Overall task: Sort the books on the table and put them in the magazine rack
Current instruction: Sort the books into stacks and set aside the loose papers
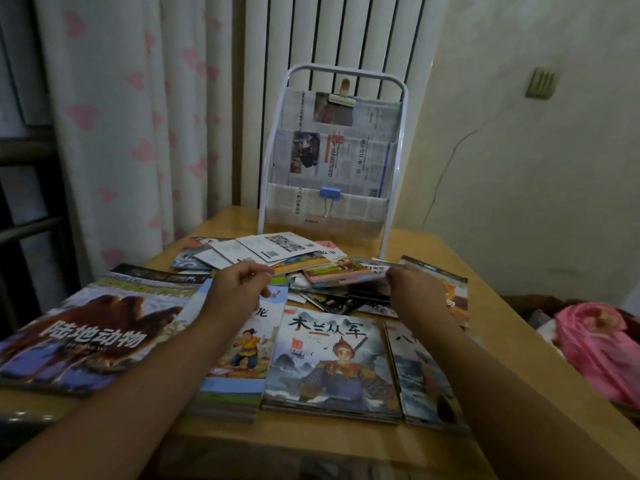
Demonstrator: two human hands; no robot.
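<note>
Dim rm. White radiator (332, 36) is set betw. heart-print curtain (131, 126) & cream wall (536, 168); wall switch (541, 83) is mounted at rt.

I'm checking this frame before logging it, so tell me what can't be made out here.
All in the head view:
- Left hand: fingers curl away from the camera, so any grip is unclear.
- Right hand: fingertips blur at a thin book's edge; pinch uncertain.
- Blue-bordered book: title mostly covered by the left forearm.
- Rightmost front book: title covered by the right forearm.
- Magazine rack: newspaper print too small to read.
</note>
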